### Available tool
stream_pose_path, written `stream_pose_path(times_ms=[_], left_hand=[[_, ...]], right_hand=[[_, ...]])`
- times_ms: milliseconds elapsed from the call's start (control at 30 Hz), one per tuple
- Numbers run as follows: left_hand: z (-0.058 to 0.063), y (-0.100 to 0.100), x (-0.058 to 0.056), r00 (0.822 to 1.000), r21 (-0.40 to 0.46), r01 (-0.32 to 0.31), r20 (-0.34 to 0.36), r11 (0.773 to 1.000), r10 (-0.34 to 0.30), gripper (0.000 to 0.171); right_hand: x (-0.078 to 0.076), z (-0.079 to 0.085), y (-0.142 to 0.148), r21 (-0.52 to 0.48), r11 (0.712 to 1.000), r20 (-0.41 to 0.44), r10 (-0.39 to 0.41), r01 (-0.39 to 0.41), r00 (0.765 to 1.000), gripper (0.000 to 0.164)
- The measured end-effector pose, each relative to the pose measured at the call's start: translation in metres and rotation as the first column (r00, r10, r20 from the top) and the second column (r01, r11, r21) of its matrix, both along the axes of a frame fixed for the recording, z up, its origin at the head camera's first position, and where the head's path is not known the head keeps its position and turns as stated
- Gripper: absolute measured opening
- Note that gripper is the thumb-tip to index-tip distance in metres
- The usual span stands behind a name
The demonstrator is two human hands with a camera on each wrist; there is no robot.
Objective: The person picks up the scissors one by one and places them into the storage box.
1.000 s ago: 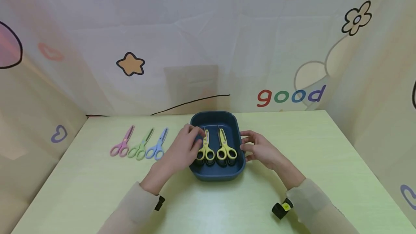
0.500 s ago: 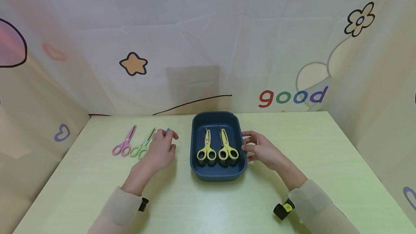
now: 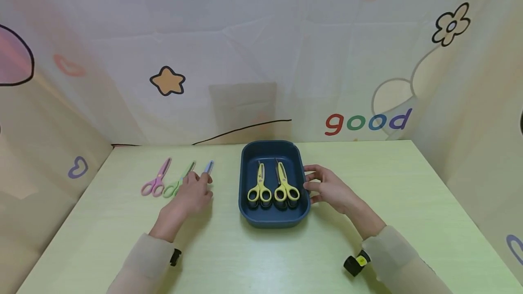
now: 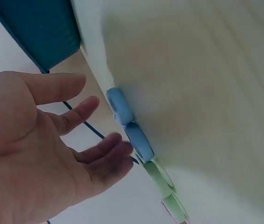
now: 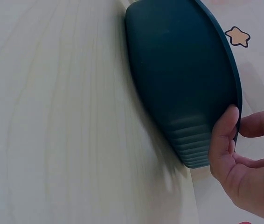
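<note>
My left hand point(image 3: 194, 194) is over the blue scissors point(image 3: 209, 167), covering their handles in the head view. The left wrist view shows its fingers spread, the fingertips close to the blue handle loops point(image 4: 120, 105). Beside them lie green scissors point(image 3: 173, 187) and pink scissors point(image 3: 157, 180). My right hand point(image 3: 333, 189) holds the dark blue tray point(image 3: 271, 222) at its right rim, a fingertip against the outer wall point(image 5: 178, 84). Inside the tray are two pairs of yellow-handled scissors point(image 3: 260, 185), side by side, with dark loops showing beneath their handles.
The tray stands on a pale wood-grain table point(image 3: 261, 257), close to its back edge. A printed curtain point(image 3: 184, 35) hangs behind and on both sides. Each wrist carries a small black camera point(image 3: 353, 263).
My left hand has moved left from the tray to the blue scissors, then slightly further left and toward me. The right hand stays at the tray.
</note>
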State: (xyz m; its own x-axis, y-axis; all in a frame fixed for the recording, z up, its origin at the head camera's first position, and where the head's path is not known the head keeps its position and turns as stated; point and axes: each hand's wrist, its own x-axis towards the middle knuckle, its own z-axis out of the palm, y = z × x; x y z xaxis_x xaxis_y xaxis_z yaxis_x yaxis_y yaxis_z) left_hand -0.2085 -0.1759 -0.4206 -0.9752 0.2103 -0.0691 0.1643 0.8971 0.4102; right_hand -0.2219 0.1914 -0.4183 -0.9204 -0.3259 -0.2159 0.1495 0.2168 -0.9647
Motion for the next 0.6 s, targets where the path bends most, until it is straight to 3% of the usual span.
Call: stream_pose_path(times_ms=[300, 600], left_hand=[[-0.0006, -0.0024, -0.0010, 1.000, -0.127, -0.020, -0.012, 0.992, 0.019, 0.039], [-0.0058, -0.0025, -0.0042, 0.999, -0.139, 0.032, 0.009, 0.990, -0.031, 0.034]], right_hand=[[-0.0008, -0.0023, -0.0002, 0.003, 1.000, 0.002, -0.008, 0.008, 1.000, 0.053], [0.0002, -0.0006, 0.0008, 0.004, 1.000, -0.002, -0.014, 0.014, 1.000, 0.054]])
